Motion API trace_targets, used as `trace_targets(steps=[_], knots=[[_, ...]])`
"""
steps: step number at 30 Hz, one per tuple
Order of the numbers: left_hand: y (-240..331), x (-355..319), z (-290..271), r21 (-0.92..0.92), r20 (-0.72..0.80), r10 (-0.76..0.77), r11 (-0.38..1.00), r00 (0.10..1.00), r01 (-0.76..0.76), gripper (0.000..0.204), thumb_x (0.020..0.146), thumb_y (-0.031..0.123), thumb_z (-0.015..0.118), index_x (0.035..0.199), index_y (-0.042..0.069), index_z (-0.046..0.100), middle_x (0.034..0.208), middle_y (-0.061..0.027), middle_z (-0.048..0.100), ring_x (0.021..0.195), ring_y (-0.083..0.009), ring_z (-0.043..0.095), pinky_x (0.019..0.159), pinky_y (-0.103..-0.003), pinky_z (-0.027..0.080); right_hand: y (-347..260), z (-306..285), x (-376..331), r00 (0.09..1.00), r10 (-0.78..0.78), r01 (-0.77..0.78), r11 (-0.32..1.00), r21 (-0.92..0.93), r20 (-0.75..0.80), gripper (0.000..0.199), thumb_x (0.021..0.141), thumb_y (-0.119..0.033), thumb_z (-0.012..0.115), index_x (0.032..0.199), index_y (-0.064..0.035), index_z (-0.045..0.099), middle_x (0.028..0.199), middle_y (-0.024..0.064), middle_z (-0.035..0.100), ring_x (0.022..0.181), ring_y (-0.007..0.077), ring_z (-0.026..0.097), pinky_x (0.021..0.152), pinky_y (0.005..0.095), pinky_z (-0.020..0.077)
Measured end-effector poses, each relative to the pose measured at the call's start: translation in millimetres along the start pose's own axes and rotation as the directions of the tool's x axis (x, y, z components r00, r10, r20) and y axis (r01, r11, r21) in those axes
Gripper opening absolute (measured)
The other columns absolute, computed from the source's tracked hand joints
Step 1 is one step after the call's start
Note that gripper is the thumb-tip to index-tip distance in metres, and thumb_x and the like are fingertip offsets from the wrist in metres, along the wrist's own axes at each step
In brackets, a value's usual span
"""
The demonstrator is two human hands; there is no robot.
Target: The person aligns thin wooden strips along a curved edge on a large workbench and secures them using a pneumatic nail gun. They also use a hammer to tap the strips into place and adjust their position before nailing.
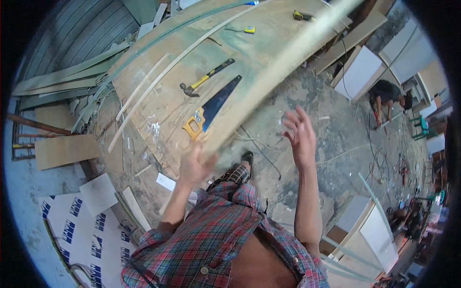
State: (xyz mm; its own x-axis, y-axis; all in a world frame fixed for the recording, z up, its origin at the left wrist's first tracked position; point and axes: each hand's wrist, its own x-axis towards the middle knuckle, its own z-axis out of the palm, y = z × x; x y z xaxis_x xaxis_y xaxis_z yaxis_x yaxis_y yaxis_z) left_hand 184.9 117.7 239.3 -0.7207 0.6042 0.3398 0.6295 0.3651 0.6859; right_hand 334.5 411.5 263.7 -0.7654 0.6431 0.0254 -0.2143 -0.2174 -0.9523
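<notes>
A long pale wooden strip [273, 81], smeared by motion, slants from my left hand up to the far right, above the workbench edge. My left hand [194, 167] is closed around its near end, though blur softens the fingers. My right hand [301, 137] is raised to the right of the strip, apart from it, with fingers spread and nothing in them. Just beyond my left hand, a handsaw [216, 108] with a yellow handle lies on the wooden worktop [158, 108]. Beside the saw rests a claw hammer [206, 78] with a black and yellow handle.
A yellow tape measure [249, 30] and another yellow-black tool [303, 16] lie farther back. Thin strips [177, 62] run along the worktop's left. Offcuts [72, 77] pile at the left. Cables [382, 163] cross the floor; a person [384, 98] crouches at the far right.
</notes>
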Motion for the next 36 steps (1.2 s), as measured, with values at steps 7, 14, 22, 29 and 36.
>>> trace_targets(steps=[7,14,22,29,36], knots=[[-66,-21,60,0.262,0.14,0.028,0.963,0.99,-0.064,0.06,0.077,0.052,0.08,0.113,0.006,0.065,0.08,-0.015,0.07,0.075,-0.0359,0.07,0.065,-0.045,0.055,37,-22,148,0.986,0.157,-0.153,0.738,0.657,0.054,0.057,0.107,-0.05,0.039,0.141,-0.0052,0.047,0.123,0.0141,0.062,0.107,0.028,0.061,0.095,0.0459,0.0494],[-158,-4,91,-0.204,0.205,-0.367,0.891,0.907,0.406,0.055,0.081,0.048,0.078,0.116,0.009,0.063,0.083,-0.0099,0.07,0.077,-0.0297,0.07,0.067,-0.041,0.054,123,-63,204,0.883,0.459,-0.41,0.857,0.312,-0.1,0.049,0.108,-0.043,0.044,0.142,-0.0076,0.049,0.126,0.0134,0.061,0.113,0.0266,0.061,0.095,0.0398,0.0502],[-167,14,108,0.048,-0.346,-0.753,0.581,0.559,0.812,0.059,0.09,0.051,0.068,0.118,0.001,0.057,0.083,-0.0152,0.068,0.078,-0.0334,0.069,0.069,-0.046,0.052,164,-49,246,0.789,0.6,-0.559,0.791,0.247,-0.134,0.043,0.107,-0.044,0.045,0.133,-0.0101,0.052,0.118,0.0123,0.067,0.099,0.0217,0.067,0.065,0.0302,0.0542],[-249,28,117,-0.144,-0.395,-0.893,0.294,0.218,0.945,0.055,0.091,0.053,0.058,0.105,0.001,0.067,0.098,-0.0249,0.072,0.096,-0.0404,0.07,0.084,-0.048,0.053,177,-27,293,0.754,0.657,-0.638,0.733,0.235,-0.001,0.036,0.108,-0.041,0.043,0.121,-0.0095,0.055,0.116,0.01,0.067,0.105,0.023,0.065,0.079,0.0328,0.0582],[-207,114,79,0.224,-0.244,-0.943,0.173,0.227,0.959,0.058,0.087,0.057,0.059,0.106,0.003,0.068,0.098,-0.0218,0.073,0.098,-0.0389,0.07,0.086,-0.047,0.053,199,-61,348,0.702,0.69,-0.706,0.64,0.303,0.176,0.036,0.107,-0.041,0.048,0.121,-0.0105,0.059,0.118,0.009,0.066,0.11,0.0251,0.064,0.092,0.0416,0.0582]])
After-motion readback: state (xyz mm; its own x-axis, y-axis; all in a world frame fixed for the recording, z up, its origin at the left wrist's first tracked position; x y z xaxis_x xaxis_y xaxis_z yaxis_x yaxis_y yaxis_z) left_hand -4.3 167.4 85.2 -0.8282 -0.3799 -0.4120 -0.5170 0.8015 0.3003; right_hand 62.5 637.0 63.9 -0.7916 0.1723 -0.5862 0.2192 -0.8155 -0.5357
